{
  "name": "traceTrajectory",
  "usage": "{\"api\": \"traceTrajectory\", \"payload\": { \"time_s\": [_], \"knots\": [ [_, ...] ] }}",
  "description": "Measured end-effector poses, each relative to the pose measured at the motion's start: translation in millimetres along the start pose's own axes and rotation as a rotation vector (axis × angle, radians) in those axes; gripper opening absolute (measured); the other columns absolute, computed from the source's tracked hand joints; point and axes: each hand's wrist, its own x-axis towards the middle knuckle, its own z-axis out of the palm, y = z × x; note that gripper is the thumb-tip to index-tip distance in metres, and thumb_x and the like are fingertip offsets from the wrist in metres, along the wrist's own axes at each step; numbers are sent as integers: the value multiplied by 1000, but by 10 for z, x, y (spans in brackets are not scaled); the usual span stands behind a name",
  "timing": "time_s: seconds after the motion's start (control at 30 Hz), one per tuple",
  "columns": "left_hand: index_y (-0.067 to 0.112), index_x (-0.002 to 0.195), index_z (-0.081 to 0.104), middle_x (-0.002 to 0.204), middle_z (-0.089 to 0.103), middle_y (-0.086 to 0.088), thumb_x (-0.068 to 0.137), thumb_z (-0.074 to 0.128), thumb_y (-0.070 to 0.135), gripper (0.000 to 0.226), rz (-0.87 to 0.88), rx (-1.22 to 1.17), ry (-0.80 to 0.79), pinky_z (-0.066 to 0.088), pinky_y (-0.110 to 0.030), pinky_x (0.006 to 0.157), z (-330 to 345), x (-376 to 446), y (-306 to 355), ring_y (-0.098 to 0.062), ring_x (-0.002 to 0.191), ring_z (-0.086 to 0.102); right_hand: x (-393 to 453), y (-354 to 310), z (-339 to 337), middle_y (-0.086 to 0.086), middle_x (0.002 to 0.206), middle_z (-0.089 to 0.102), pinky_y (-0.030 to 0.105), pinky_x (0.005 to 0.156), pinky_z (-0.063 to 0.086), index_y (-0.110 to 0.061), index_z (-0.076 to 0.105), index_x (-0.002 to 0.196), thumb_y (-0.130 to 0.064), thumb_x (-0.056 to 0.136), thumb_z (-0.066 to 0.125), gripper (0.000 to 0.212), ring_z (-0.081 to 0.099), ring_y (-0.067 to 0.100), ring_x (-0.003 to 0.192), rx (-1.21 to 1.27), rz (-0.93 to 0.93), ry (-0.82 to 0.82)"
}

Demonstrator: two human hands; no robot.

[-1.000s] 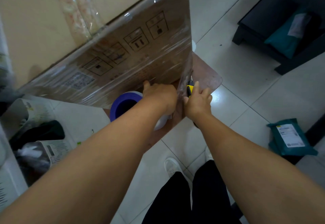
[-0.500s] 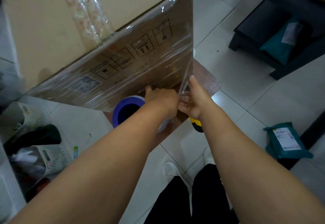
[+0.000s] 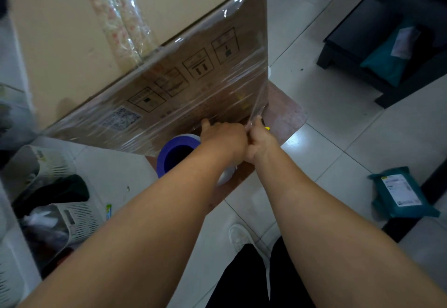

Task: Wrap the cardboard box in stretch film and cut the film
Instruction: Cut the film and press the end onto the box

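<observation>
Cutting step. Cardboard box (image 3: 193, 83) film-wrapped, standing on floor mat (image 3: 287, 114). Left hand (image 3: 223, 138) pinching stretch film (image 3: 258, 99) at corner; right hand (image 3: 262, 139) gripping yellow cutter (image 3: 266, 127). Next: probably slicing taut film.

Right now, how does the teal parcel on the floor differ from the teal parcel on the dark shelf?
The teal floor parcel lies flat on pale tiles, label fully showing. The teal shelf parcel sits on the dark low shelf, propped at a slant, label partly showing. Both are teal bags with white labels.
</observation>
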Motion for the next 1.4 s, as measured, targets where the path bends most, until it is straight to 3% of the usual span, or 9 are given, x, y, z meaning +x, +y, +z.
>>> {"api": "traceTrajectory", "payload": {
  "time_s": [0.07,0.17,0.3,0.47,0.57,0.8,1.03,1.2,1.4],
  "knots": [
    [22,98,54,110,62,-5,89,54,18,9,22,-17,-7,18,-50,108,-10,-9,-29,-28,113,52,281,65,-20,11,109,67,38,93,50,-12,63,116,-62,83,49,62,67,21,100,-1,-35,46],
    [23,126,51,119,58,-5,89,52,18,37,47,30,-58,15,-52,109,-31,-24,-61,-29,118,48,-118,-41,120,2,66,48,17,57,44,-15,56,83,-51,95,41,40,51,11,50,80,-76,47],
    [18,127,50,121,56,-7,89,53,16,38,53,77,-72,12,-52,111,-47,-60,-73,-31,123,42,-152,-109,95,-2,53,39,11,36,33,-18,47,68,-41,99,42,38,38,4,26,173,-87,30],
    [16,126,50,123,55,-8,92,54,28,37,103,157,-76,11,-54,109,-36,-139,-56,-31,126,38,-231,-234,-23,-2,40,34,10,32,34,-15,51,77,-25,102,41,29,30,5,26,193,-34,46],
    [12,125,50,129,51,-11,94,50,31,36,150,264,-139,7,-56,111,-26,-178,-36,-33,130,31,-230,-338,-107,-14,58,45,12,29,26,-20,58,101,-11,103,30,29,26,3,25,184,-72,34],
    [15,135,44,138,45,-9,91,53,32,48,186,345,-124,1,-58,111,-44,-197,64,-34,136,23,-305,-241,-158,-7,36,34,13,28,24,-19,46,69,-33,100,45,34,28,2,25,186,-89,-20],
    [17,121,50,87,50,0,95,46,30,30,186,79,124,2,-53,113,-37,-358,12,-26,109,55,-447,-185,-130,-5,34,39,12,30,29,-13,47,72,-36,100,41,37,32,3,25,301,-77,-63],
    [19,131,46,120,59,-5,92,52,18,39,183,213,47,-3,-58,113,-31,-457,15,-29,124,43,-639,-194,-99,2,56,51,22,36,50,-11,51,74,-32,100,42,35,55,8,37,337,-42,-103],
    [16,109,57,116,59,-6,92,53,23,20,202,251,24,-1,-60,112,-36,-527,3,-30,131,31,-642,-337,-97,-5,30,32,11,24,20,-16,44,76,-24,102,38,29,31,2,21,462,1,-140]
  ]
}}
